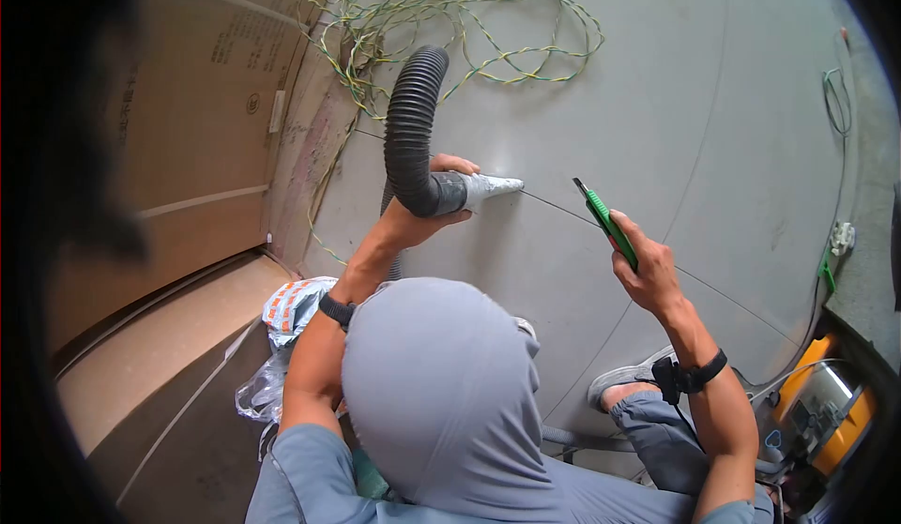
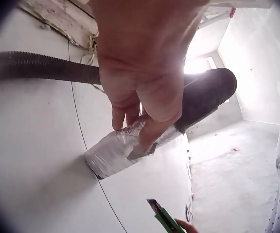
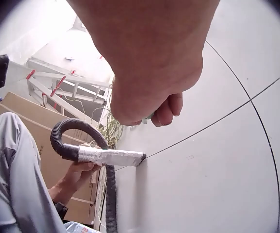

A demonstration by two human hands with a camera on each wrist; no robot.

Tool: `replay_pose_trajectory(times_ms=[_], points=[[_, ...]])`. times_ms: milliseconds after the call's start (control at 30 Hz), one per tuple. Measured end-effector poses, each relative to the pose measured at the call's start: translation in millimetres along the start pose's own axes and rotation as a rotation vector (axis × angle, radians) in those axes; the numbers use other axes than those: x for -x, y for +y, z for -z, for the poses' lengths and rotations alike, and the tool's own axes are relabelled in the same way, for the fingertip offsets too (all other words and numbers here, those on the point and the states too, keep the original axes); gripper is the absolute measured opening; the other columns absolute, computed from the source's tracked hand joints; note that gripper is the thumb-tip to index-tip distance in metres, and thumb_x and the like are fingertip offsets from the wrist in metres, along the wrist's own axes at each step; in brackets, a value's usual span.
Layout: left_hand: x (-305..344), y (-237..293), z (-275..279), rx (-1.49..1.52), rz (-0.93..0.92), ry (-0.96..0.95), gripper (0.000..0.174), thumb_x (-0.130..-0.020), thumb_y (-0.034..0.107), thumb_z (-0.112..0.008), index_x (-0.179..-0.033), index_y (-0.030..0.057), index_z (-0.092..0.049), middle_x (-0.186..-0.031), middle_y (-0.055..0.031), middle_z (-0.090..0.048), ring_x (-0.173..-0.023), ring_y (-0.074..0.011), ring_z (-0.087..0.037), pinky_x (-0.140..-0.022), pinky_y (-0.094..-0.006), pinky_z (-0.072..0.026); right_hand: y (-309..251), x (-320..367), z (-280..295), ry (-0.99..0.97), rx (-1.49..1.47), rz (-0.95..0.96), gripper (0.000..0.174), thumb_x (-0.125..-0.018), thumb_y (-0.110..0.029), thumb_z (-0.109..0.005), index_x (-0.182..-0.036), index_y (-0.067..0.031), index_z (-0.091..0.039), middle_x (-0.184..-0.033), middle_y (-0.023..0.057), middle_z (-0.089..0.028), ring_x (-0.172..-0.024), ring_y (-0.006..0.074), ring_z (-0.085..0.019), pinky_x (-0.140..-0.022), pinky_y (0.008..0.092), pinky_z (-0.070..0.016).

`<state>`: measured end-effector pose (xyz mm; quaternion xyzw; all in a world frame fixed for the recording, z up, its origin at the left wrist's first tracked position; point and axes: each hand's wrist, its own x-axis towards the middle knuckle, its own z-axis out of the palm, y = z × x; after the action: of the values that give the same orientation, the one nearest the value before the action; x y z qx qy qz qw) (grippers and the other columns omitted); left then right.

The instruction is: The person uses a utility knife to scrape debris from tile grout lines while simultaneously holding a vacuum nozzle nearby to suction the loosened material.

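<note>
My left hand grips a vacuum hose nozzle wrapped in silver tape, with the black ribbed hose arching up from its rear end. In the left wrist view the flattened tip of the nozzle lies right at a dark joint line in the floor. My right hand holds a green utility knife, its dark blade tip pointing toward the nozzle side. From the right wrist view, the fingers hide nearly all of the knife.
Pale grey floor tiles meet at thin dark joints. A tangle of yellow-green wire lies at the back. Large cardboard boxes stand on the left, near a plastic bag. A yellow machine sits at the right, and a ladder leans farther off.
</note>
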<state>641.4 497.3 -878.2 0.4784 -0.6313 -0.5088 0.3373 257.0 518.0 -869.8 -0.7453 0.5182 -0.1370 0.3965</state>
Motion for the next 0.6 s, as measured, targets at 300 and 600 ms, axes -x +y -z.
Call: replay_pose_trajectory(times_ms=[300, 600], points=[[91.1, -7.2, 82.0, -0.119, 0.210, 0.414, 0.055, -0.070, -0.007, -0.081, -0.119, 0.0052, -0.060, -0.115, -0.0048, -0.063, -0.109, -0.0173, -0.060, -0.101, -0.0334, -0.0475, 18.9, -39.0, -13.2, -0.074, 0.158, 0.228, 0.056, -0.091, -0.006, -0.060, -0.144, -0.0192, -0.049, -0.094, 0.0134, -0.070, -0.077, 0.0354, -0.068, -0.065, 0.0440, -0.0541], [132.8, 5.5, 61.4, 0.074, 0.180, 0.918, 0.061, -0.072, -0.004, -0.083, -0.125, 0.0060, -0.055, -0.120, -0.0075, -0.063, -0.110, -0.0180, -0.060, -0.102, -0.0337, -0.0476, -95.6, -191.1, -116.6, -0.339, 0.270, 0.445, 0.043, -0.096, -0.011, -0.053, -0.138, -0.0207, -0.052, -0.081, 0.0118, -0.066, -0.072, 0.0343, -0.066, -0.059, 0.0478, -0.0501]])
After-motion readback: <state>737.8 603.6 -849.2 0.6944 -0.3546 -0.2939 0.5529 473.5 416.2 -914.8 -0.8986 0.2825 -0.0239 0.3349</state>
